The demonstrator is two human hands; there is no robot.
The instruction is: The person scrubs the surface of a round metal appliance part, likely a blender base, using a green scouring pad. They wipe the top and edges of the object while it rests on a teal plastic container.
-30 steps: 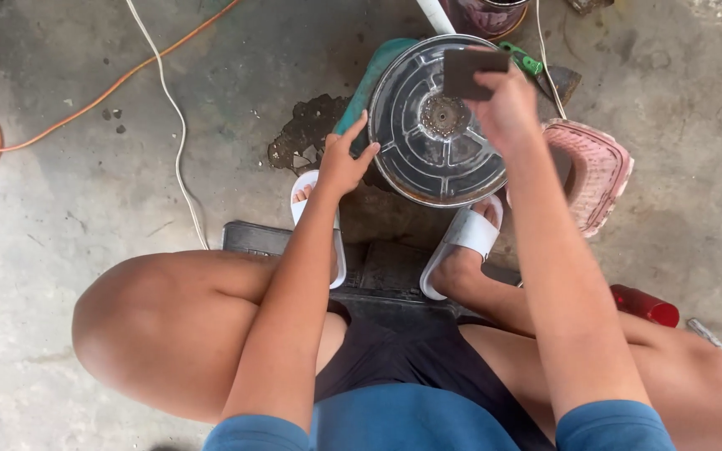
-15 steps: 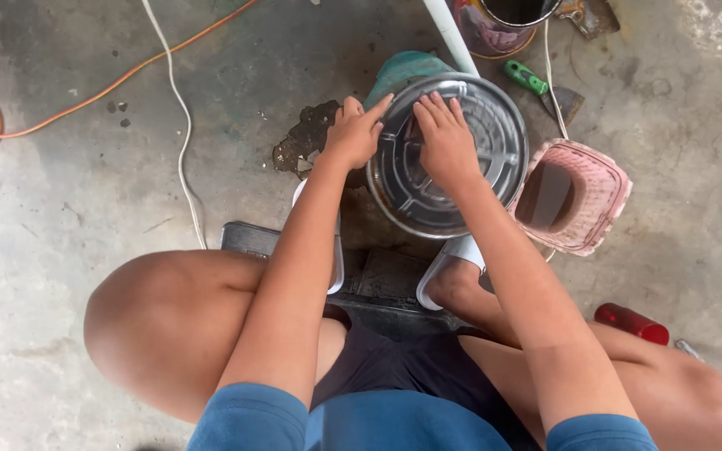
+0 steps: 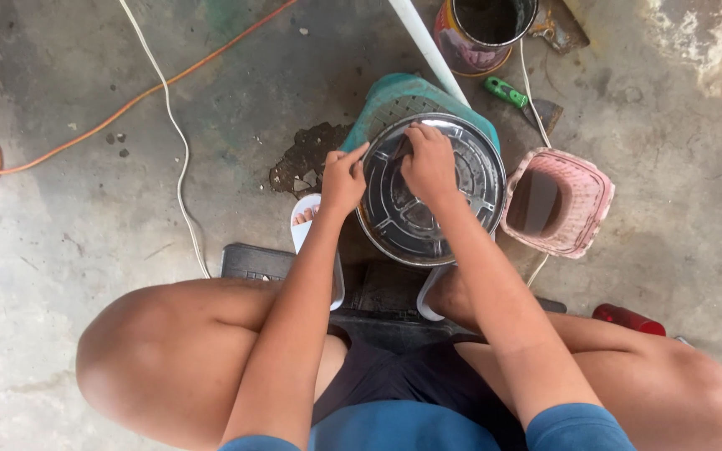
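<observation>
A round metal fan grille (image 3: 432, 188) is seen lying flat on a teal plastic stool (image 3: 394, 96), just beyond the person's feet on the concrete floor (image 3: 85, 209). The left hand (image 3: 343, 179) is set against the grille's left rim, fingers curled around the edge and the forefinger stretched toward the far side, so the disc is steadied. The right hand (image 3: 429, 163) is laid on the grille's upper face near the far left part, fingers bent and pressed down on the ribs; whether something small is pinched beneath them cannot be told.

The step in hand is judged to be the working or rubbing of the grille's surface while it is held in place. For the next move, a firm hold on the rim is called for, with steady pressure from the right hand so the disc does not slip off the stool.

To the right of the grille a pink woven basket (image 3: 557, 200) is seen, open and near it. Farther off, a paint can (image 3: 482, 29), a green-handled scraper (image 3: 516, 96) and a white pipe (image 3: 428, 46) are placed. An orange cable (image 3: 127, 104) and a white cable (image 3: 179, 159) are trailed across the floor on the left.
</observation>
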